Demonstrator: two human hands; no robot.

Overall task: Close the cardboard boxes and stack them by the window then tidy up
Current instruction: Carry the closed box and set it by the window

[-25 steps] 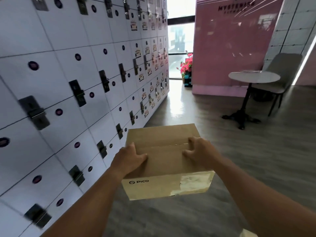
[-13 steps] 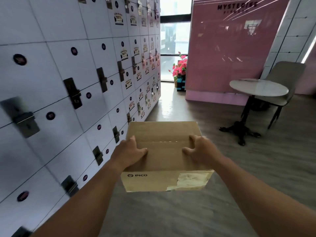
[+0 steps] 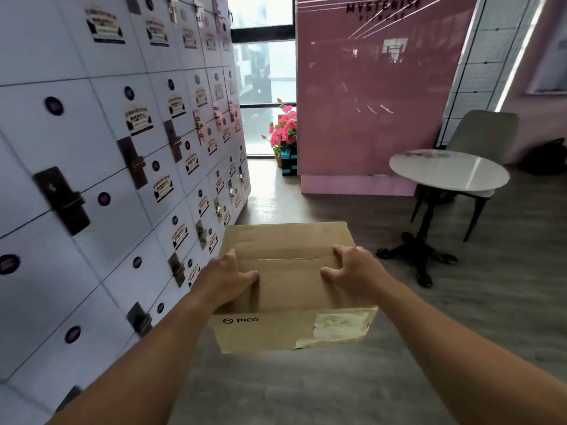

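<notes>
A closed cardboard box [image 3: 288,283] was carried above the floor, short of the window [image 3: 267,96], beside the lockers [image 3: 122,167]. The left hand [image 3: 228,279] and right hand [image 3: 352,273] clamped its sides (thumbs on top). Risk: a bare side grip could slip, or the box could clip the lockers.

I see daylight flooding from the window [image 3: 264,72], overexposed; glare streaks the pink wall [image 3: 368,87]. Lockers [image 3: 92,148] smear with motion blur, lines bowing toward the frame's edges.
</notes>
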